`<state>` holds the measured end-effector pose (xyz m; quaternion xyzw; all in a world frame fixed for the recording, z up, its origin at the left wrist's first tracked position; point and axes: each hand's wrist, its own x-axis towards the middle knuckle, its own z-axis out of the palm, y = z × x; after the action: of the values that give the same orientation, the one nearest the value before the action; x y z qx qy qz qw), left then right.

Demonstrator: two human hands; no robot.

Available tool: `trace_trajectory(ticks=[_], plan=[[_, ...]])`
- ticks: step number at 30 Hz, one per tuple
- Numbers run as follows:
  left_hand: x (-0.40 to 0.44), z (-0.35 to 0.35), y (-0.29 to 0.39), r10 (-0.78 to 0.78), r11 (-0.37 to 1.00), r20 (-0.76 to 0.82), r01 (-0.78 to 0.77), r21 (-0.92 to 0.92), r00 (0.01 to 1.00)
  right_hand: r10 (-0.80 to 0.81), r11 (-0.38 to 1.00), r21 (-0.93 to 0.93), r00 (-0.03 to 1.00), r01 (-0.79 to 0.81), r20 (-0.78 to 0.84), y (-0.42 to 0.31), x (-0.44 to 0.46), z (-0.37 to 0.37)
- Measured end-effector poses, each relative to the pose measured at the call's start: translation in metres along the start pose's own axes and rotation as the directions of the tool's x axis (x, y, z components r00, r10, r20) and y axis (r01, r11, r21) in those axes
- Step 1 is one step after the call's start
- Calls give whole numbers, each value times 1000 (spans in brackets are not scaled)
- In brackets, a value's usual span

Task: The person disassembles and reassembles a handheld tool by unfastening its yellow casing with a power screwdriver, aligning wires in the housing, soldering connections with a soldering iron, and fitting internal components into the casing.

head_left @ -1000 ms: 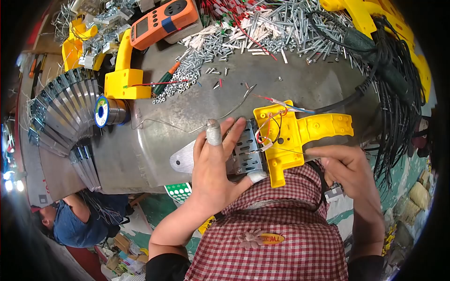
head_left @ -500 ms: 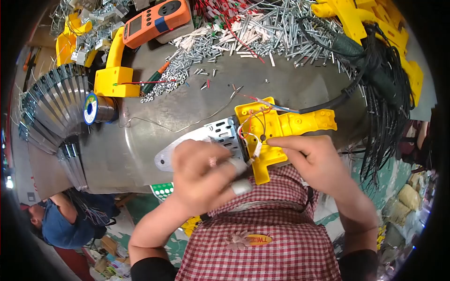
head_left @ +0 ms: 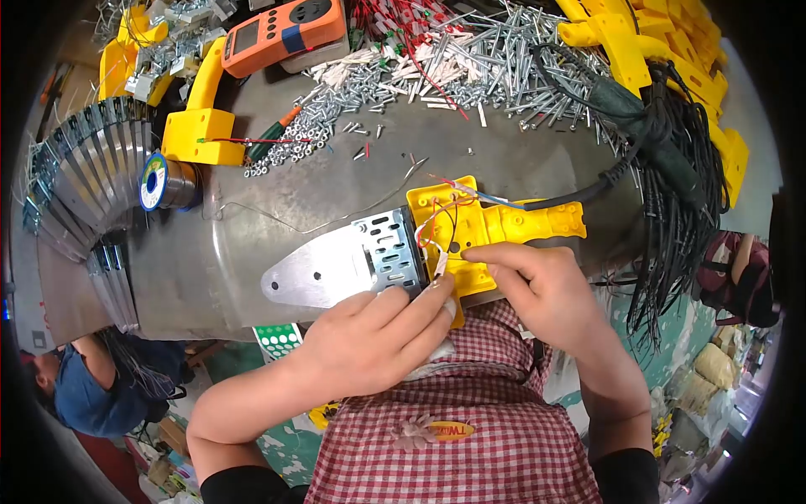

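An open yellow plastic housing half (head_left: 525,222) lies on the table, its handle part pointing right. Red, black and white wires run inside it, and a black cable (head_left: 571,196) reaches its handle. A slotted metal heater guard with a flat pointed plate (head_left: 319,267) adjoins the housing on the left. My left hand (head_left: 382,336) is closed, its fingertips at the lower end of a white sleeve (head_left: 441,264) on the wires. My right hand (head_left: 546,286) has its index finger stretched to the housing beside a small black round spot (head_left: 454,248), thumb apart.
A solder spool (head_left: 168,182) stands left, near a yellow handle piece (head_left: 201,137) and screwdriver (head_left: 273,139). Behind are an orange meter (head_left: 281,35), nuts and piled screws (head_left: 520,71). Black cables (head_left: 680,193) hang at right. Another person (head_left: 109,386) is at lower left.
My left hand has come from above the metal plate down to the white sleeve, uncovering the plate. My right index finger stays at the housing. The whole view has shifted slightly.
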<state>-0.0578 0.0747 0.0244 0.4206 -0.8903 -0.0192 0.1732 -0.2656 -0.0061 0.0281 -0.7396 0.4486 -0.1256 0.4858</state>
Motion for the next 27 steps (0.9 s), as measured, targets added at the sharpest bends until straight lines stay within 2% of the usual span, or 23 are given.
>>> trace_trajectory(ticks=[2,3,4,5,7,12,15,17,19,21,22,23,24,26,27], plan=[[5,4,2,-12,1000,36,13,-20,999,-23,997,-69,1000,22,-2,-3,-1,0],[7,4,4,-60,998,109,57,25,992,-21,997,-72,1000,21,-1,-5,-1,2],[9,5,5,-107,993,179,96,72,978,-36,987,-159,999,33,-20,-7,-2,6],[8,5,6,-108,993,175,97,68,979,-52,968,-246,998,42,-34,-8,-3,9],[9,6,5,-185,982,177,189,-7,967,-76,966,-253,995,60,-57,-6,-4,12],[14,4,7,-216,971,261,234,-40,941,-75,956,-291,993,46,-89,-9,-4,19],[17,0,6,-239,966,288,258,-28,927,-142,937,-333,985,103,-94,-7,-10,19],[20,-2,7,-251,962,280,271,-34,927,-286,919,-315,952,239,-112,-4,-24,14],[22,-6,7,-301,933,355,350,-82,885,-302,894,-384,943,230,-138,11,-33,17],[23,-7,8,-315,918,358,378,-120,879,-313,868,-451,933,205,-178,14,-40,21],[24,-7,7,-332,902,360,406,-149,872,-183,964,-237,949,122,-256,9,-41,25],[24,-8,7,-326,903,362,401,-153,873,-41,999,-5,952,42,-302,3,-41,29],[25,-9,5,-369,870,360,455,-192,857,-39,999,-6,951,39,-306,-1,-39,33],[24,-9,3,-407,832,362,504,-232,839,-48,988,137,981,75,-188,-9,-35,40],[23,-8,2,-415,824,320,501,-265,852,-146,988,33,975,154,-169,-13,-32,43]])
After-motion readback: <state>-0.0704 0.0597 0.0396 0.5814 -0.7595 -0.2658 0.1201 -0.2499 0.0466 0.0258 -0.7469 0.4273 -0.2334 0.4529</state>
